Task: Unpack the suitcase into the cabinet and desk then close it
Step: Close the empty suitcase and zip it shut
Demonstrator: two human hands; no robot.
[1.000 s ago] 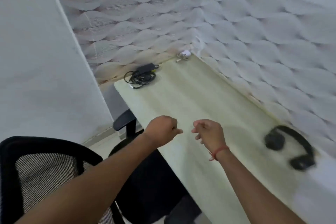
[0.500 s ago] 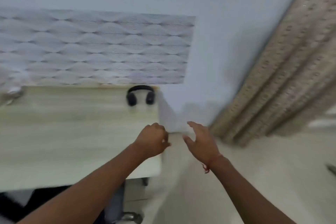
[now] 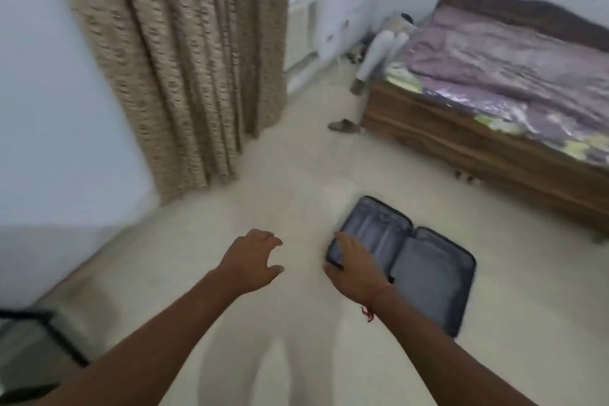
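- The suitcase [image 3: 405, 260] lies flat and open on the floor [image 3: 230, 208], near the foot of the bed [image 3: 494, 128]; both halves look empty from here, though blur could hide something small in a lining pocket. Close it unchecked and an item may stay packed.
- Your left hand [image 3: 252, 262] is half open with fingers curled, holding nothing, out over bare floor to the left of the suitcase.
- Your right hand [image 3: 354, 269] is spread loosely and empty, in front of the suitcase's near left corner; I cannot tell whether it touches it.
- Swing the lid over carelessly and the lining could catch in the zip.
- The slipper [image 3: 344, 125] beyond the suitcase is a trip risk.
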